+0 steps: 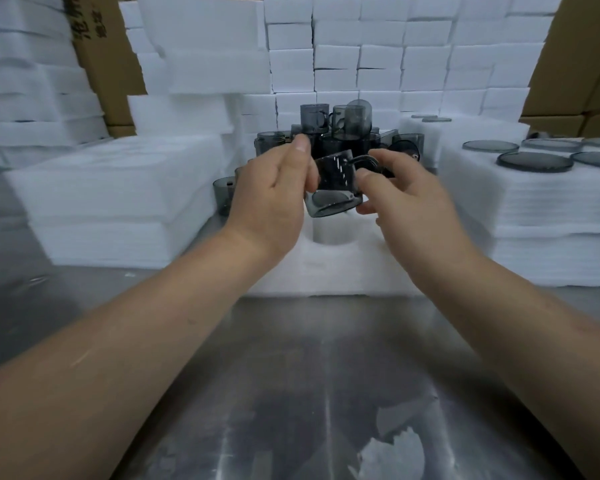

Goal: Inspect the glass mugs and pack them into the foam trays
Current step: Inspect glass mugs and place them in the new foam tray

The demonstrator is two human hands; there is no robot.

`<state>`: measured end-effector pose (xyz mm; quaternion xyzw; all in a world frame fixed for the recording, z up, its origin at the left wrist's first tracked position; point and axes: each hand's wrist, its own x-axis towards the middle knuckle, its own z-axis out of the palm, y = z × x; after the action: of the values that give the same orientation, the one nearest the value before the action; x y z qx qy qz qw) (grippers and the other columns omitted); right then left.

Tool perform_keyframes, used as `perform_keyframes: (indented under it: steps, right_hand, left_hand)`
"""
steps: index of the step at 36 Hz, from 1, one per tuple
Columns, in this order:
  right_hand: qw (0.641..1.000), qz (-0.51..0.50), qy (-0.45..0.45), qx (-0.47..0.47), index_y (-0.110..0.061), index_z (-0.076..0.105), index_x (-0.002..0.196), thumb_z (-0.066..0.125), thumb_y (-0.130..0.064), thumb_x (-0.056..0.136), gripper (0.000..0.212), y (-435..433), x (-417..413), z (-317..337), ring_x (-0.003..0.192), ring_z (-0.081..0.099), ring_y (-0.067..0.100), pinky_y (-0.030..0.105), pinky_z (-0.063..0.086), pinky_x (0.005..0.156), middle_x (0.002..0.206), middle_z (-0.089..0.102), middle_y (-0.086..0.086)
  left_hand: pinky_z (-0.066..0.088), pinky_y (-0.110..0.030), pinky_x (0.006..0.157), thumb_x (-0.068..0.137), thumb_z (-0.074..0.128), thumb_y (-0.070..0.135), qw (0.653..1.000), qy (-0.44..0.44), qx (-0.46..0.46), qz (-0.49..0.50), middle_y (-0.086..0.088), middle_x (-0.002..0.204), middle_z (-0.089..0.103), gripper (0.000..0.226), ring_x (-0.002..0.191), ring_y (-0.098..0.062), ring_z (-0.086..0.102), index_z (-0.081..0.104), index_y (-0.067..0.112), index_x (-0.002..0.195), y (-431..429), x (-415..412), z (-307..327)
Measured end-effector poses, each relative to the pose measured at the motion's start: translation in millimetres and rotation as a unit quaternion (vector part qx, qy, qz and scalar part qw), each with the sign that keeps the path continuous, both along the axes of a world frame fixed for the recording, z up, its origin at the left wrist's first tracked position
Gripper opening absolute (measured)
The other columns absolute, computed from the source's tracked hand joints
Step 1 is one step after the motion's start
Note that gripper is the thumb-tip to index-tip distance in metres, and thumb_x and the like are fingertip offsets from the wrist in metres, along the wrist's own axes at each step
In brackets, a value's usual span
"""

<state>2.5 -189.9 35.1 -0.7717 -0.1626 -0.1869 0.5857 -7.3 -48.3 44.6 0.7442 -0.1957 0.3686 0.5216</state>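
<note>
Left hand (274, 192), right hand (406, 195) hold mug (333, 181) over foam tray (343, 271) (stacks (118, 188) flank).

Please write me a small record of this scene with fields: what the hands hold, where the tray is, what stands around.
held item: grey glass mug, tilted, above the foam tray
left hand: grips the mug's body
right hand: holds its handle side
foam tray: on the metal table, one round pocket showing, empty
mug pile: behind the tray
glass discs: on the foam stack, right
</note>
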Motion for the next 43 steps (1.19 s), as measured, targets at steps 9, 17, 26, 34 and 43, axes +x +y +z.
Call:
perform_keyframes:
  steps: [9, 17, 26, 34, 43]
  right_hand:
    - [0.999, 0.015, -0.008, -0.029, -0.037, 0.047, 0.127, 0.060, -0.052, 0.064, 0.066, 2, 0, -1, 0.083, 0.059, 0.003, 0.029, 0.044, 0.073, 0.093, 0.066, -0.014]
    - [0.999, 0.031, -0.012, 0.001, -0.037, 0.057, 0.101, 0.064, -0.041, 0.073, 0.030, -1, 1, 0, 0.072, 0.059, -0.003, 0.026, 0.046, 0.072, 0.075, 0.063, -0.019]
    - [0.998, 0.005, 0.021, 0.064, -0.028, 0.056, 0.117, 0.065, -0.037, 0.083, 0.036, -4, 0, 6, 0.072, 0.059, 0.002, 0.023, 0.041, 0.066, 0.086, 0.064, -0.009]
    - [0.993, 0.007, 0.054, 0.109, -0.025, 0.059, 0.107, 0.061, -0.036, 0.086, 0.023, -8, -2, 12, 0.067, 0.057, -0.001, 0.017, 0.044, 0.063, 0.086, 0.065, -0.012]
    - [0.992, -0.008, 0.069, 0.103, -0.022, 0.060, 0.101, 0.053, -0.046, 0.088, 0.028, -5, -3, 12, 0.062, 0.057, 0.004, 0.023, 0.041, 0.062, 0.083, 0.069, -0.005]
  left_hand:
    - [0.036, -0.025, 0.061, 0.084, 0.022, 0.048, 0.998, -0.018, 0.024, -0.049, -0.007, 0.066, 0.047, 0.046, 0.060, -0.012, 0.042, 0.046, 0.018, 0.060, -1, -3, -2]
    - [0.038, -0.025, 0.064, 0.085, 0.026, 0.045, 0.995, -0.008, -0.001, -0.099, -0.005, 0.083, 0.055, 0.040, 0.064, -0.007, 0.044, 0.052, 0.018, 0.070, -1, -5, -2]
    - [0.042, -0.018, 0.076, 0.080, 0.033, 0.047, 0.992, -0.002, 0.002, -0.125, 0.010, 0.105, 0.057, 0.044, 0.077, 0.001, 0.053, 0.047, 0.024, 0.115, -1, -8, 0]
    - [0.045, -0.018, 0.081, 0.074, 0.058, 0.031, 0.997, 0.012, 0.079, -0.015, 0.017, 0.111, 0.050, 0.057, 0.080, 0.000, 0.054, 0.044, 0.029, 0.129, -3, -3, -2]
    - [0.050, -0.018, 0.076, 0.073, 0.059, 0.037, 0.997, 0.060, 0.047, -0.011, 0.008, 0.115, 0.058, 0.058, 0.078, 0.000, 0.058, 0.051, 0.027, 0.130, -5, -1, -1]
